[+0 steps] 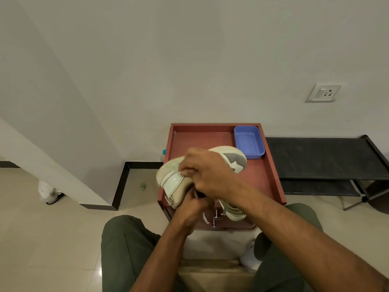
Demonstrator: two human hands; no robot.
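The pale sneaker (pixel 172 182) is held on its side above the near left part of the table (pixel 267 180), with its sole facing left and projecting past the left edge. The right hand (pixel 208 173) lies over the upper, with its fingers (pixel 187 172) curled down and gripping the shoe. The left hand (pixel 192 207) comes up from below at the near edge, with its fingers closed on the sneaker's lower side. A white lace end (pixel 205 218) hangs below the hands, in front of a metal handle (pixel 216 218) on the table front. A blue tray (pixel 249 142) sits in the far right corner. A black rack (pixel 324 157) stands just beside the right edge, and a wall socket (pixel 323 92) is mounted above it.
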